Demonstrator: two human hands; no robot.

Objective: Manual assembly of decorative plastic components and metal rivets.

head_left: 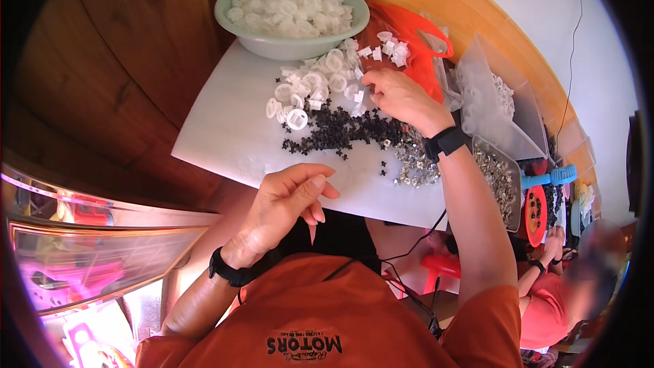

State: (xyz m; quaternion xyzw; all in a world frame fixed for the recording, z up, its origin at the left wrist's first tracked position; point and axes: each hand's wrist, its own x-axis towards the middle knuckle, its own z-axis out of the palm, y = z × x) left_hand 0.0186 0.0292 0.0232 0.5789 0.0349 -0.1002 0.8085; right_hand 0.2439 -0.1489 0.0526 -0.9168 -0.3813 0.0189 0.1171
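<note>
My right hand (398,99) reaches over the white worktop (235,112), fingers bent together at the edge of a heap of small white plastic parts (313,83). Whatever is between those fingertips is too small to make out. Closer to me, my left hand (286,201) is held above the worktop's front edge, its thumb against the curled fingers; anything pinched there is hidden. Small black plastic pieces (340,127) lie in a strip between the two hands. Loose shiny metal pieces (417,163) are spread beneath my right wrist.
A pale green bowl (235,32) full of white parts stands at the back. Beside it lies a red plastic bag (424,61). To the right are a clear bin (487,102), a metal tray (516,215) and a red dish (536,232). Another person (545,307) sits at far right.
</note>
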